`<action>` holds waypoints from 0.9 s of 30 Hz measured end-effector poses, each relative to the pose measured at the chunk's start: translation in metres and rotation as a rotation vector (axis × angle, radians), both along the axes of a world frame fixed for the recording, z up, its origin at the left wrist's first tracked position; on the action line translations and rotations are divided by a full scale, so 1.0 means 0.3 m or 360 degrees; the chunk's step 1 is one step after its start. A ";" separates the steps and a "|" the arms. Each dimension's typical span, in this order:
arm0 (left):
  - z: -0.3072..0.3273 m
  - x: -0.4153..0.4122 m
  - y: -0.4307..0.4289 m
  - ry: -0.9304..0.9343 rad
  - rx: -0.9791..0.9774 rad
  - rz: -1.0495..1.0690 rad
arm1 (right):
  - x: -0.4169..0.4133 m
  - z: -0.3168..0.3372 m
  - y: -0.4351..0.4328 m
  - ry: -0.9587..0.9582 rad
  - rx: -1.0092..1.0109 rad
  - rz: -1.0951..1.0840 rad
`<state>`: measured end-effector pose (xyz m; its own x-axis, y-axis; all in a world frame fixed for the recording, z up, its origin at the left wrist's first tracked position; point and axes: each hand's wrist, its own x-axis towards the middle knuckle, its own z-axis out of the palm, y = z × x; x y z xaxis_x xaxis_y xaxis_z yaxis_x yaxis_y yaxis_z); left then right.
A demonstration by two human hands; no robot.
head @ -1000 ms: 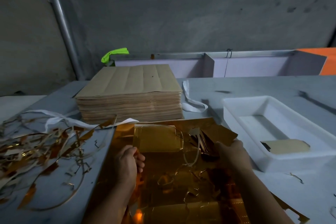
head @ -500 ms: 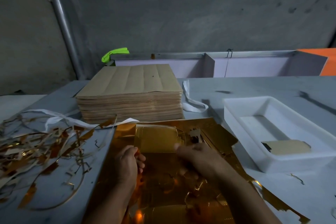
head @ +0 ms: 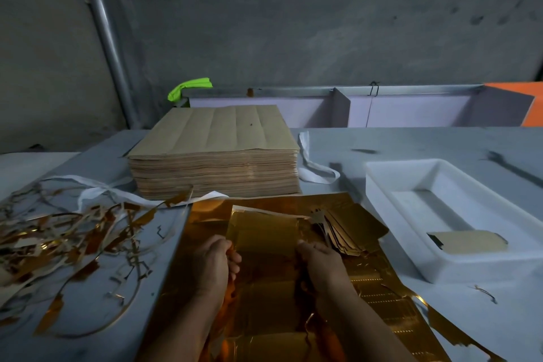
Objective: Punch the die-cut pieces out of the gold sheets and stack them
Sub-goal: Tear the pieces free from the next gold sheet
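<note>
A shiny gold die-cut sheet (head: 379, 300) lies on the table in front of me. On its middle sits a rectangular gold piece (head: 264, 229). My left hand (head: 214, 264) grips that piece at its left edge, and my right hand (head: 320, 261) grips its right edge. A fanned pile of punched gold pieces (head: 349, 229) lies just right of the held piece. Another single gold piece (head: 470, 241) rests inside the white tray (head: 382, 185).
A tall stack of brown sheets (head: 214, 153) stands behind the gold sheet. A tangle of gold scrap strips (head: 64, 238) covers the table at left, with white strapping (head: 311, 167) beside the stack. A grey wall and partitions close the back.
My right hand has moved left from the pile of punched pieces to the right edge of the piece at centre. My left hand has stayed in place.
</note>
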<state>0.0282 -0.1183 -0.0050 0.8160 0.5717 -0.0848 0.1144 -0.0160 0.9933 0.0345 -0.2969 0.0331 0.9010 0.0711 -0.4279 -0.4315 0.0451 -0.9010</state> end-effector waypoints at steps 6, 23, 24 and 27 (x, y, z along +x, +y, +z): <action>0.002 0.014 -0.010 -0.0003 0.0081 0.0029 | -0.002 -0.032 -0.013 0.0000 0.0042 -0.0001; -0.009 0.030 -0.001 0.0060 0.0087 0.0070 | 0.006 -0.068 -0.023 -0.0077 -0.0032 0.0013; -0.005 0.028 -0.004 0.0048 0.0026 0.0066 | 0.006 -0.071 -0.025 -0.0067 -0.0024 0.0012; 0.009 0.016 -0.012 0.0024 -0.0103 0.0043 | 0.006 -0.077 -0.025 -0.0050 -0.0029 0.0006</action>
<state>0.0330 -0.1219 -0.0025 0.7989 0.5863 -0.1341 0.1287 0.0512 0.9904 0.0362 -0.3045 0.0101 0.9139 0.0667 -0.4004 -0.4028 0.0270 -0.9149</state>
